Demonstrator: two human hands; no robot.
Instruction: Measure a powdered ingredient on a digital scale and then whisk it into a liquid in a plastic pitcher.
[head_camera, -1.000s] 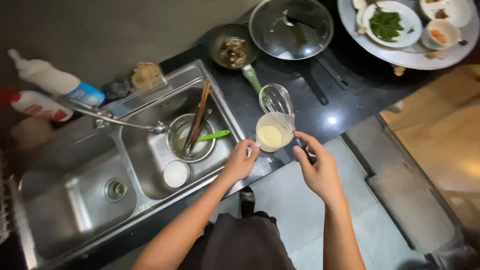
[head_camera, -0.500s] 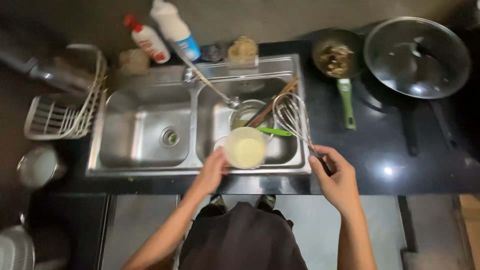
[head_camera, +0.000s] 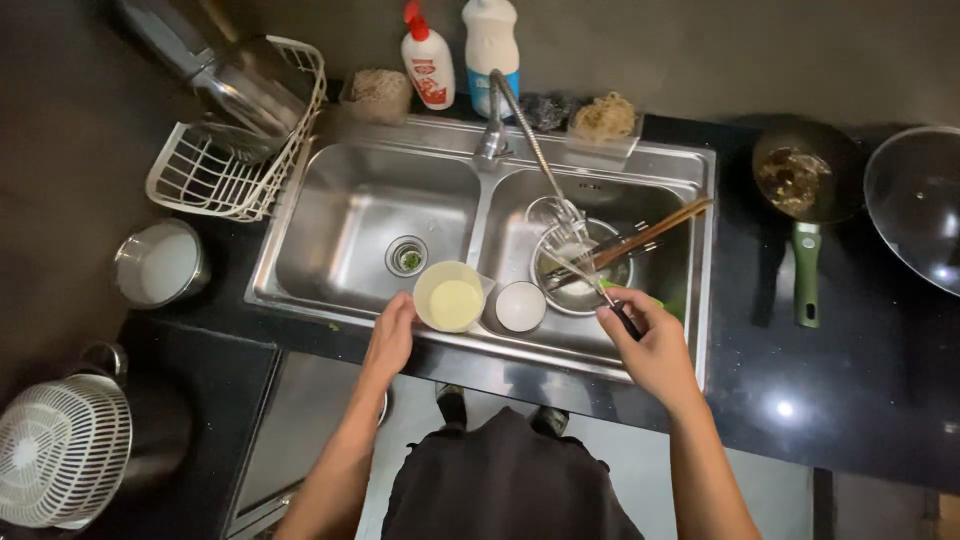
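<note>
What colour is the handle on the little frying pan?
Green. The small dark frying pan's handle shows best in the head view, right of the sink.

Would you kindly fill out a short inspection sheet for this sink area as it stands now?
Surface: double steel sink in a black counter.
Job's things: pale plastic cup of cream liquid; wire whisk over a round steel bowl.
Clutter: brown chopsticks, small white bowl, green-handled pan, white wire rack, two bottles.
Hands: left hand holds the cup; right hand grips the whisk handle.
Cables: nothing seen.
Surroundings: dark wall, dim light.
</note>
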